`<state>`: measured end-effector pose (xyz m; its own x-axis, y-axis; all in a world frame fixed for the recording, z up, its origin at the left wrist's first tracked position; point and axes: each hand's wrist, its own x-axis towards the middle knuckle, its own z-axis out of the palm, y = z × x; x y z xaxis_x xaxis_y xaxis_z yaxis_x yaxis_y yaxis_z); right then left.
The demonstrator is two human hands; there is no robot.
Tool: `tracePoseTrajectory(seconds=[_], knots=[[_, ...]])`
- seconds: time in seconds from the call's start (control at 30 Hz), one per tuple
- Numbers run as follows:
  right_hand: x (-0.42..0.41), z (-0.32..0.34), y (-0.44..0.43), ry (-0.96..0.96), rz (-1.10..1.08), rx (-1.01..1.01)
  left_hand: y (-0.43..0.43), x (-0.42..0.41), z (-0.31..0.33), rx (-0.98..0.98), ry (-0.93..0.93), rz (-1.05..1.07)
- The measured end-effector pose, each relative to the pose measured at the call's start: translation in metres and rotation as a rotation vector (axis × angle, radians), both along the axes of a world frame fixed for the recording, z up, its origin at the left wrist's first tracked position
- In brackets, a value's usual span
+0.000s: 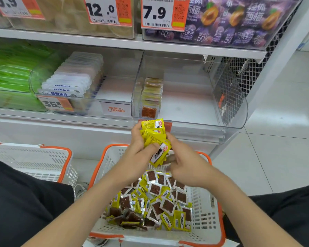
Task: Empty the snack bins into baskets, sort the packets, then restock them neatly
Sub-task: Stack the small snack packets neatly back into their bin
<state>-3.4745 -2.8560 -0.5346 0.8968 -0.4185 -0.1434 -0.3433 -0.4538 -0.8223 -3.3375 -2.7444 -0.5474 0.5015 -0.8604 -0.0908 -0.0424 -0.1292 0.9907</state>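
Left hand (138,154): gripped a stack of yellow packets (152,132), apparently squaring them for a neat row.
Right hand (185,166): fingers curled, pinching the stack's lower end.
Stack: held between both hands, above the basket (220,216), just below the clear bin (194,104).
Bin: one short row of packets (151,97) stood by its left wall (restocking looked barely begun).
Basket: loose packets (157,202) lay under the wrists.

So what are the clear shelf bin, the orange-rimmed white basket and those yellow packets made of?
Clear rounded shelf bin: rigid glossy plastic, probably acrylic; see-through, with glinting edges.
White slotted basket with orange rim: moulded matte plastic, judging by its slots.
Small yellow snack packets: thin shiny film, likely foil-lined, with silvery crimped edges.
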Motion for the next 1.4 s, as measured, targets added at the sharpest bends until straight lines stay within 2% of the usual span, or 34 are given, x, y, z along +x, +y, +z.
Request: tracePoseTrajectory(seconds=[0.07,0.17,0.23,0.3,0.4,0.47,0.53,0.63,0.73,0.8,0.9,0.97,1.07,1.13,1.4], knots=[[-0.008,0.018,-0.007,0.029,-0.045,-0.286,0.000,0.003,0.014,-0.025,0.175,-0.019],[-0.015,0.029,-0.007,-0.087,0.009,-0.604,0.000,0.006,0.033,-0.050,0.440,-0.123],[-0.015,0.028,-0.007,-0.206,0.068,-0.716,0.001,0.011,0.039,-0.056,0.477,-0.223],[-0.012,0.029,-0.010,-0.311,0.106,-0.751,-0.001,0.013,0.041,-0.060,0.463,-0.232],[-0.008,0.036,-0.016,-0.333,0.164,-0.593,-0.005,0.013,0.045,-0.054,0.417,-0.070],[-0.005,0.040,-0.018,-0.337,0.178,-0.497,-0.008,0.012,0.051,-0.039,0.275,0.015],[0.000,0.041,-0.020,-0.342,0.156,-0.493,-0.014,0.014,0.057,0.020,0.130,0.054],[0.015,0.045,-0.025,-0.358,0.103,-0.520,-0.024,0.022,0.067,0.168,0.007,0.085],[0.031,0.055,-0.044,-0.377,0.001,-0.532,-0.031,0.041,0.065,0.145,-0.196,0.337],[0.043,0.062,-0.065,-0.313,-0.085,-0.562,-0.033,0.054,0.058,0.078,-0.391,0.485],[0.067,0.060,-0.096,0.055,-0.064,-0.763,-0.039,0.066,0.041,0.086,-0.546,0.458],[0.086,0.051,-0.109,0.186,0.026,-0.739,-0.044,0.070,0.028,0.073,-0.557,0.427],[0.114,0.038,-0.118,0.280,0.174,-0.494,-0.049,0.071,0.017,-0.021,-0.586,0.406],[0.128,0.030,-0.123,0.361,0.224,-0.465,-0.049,0.073,0.011,-0.038,-0.623,0.373],[0.149,0.012,-0.120,0.491,0.021,-0.479,-0.046,0.076,-0.014,0.047,-0.522,0.411]])
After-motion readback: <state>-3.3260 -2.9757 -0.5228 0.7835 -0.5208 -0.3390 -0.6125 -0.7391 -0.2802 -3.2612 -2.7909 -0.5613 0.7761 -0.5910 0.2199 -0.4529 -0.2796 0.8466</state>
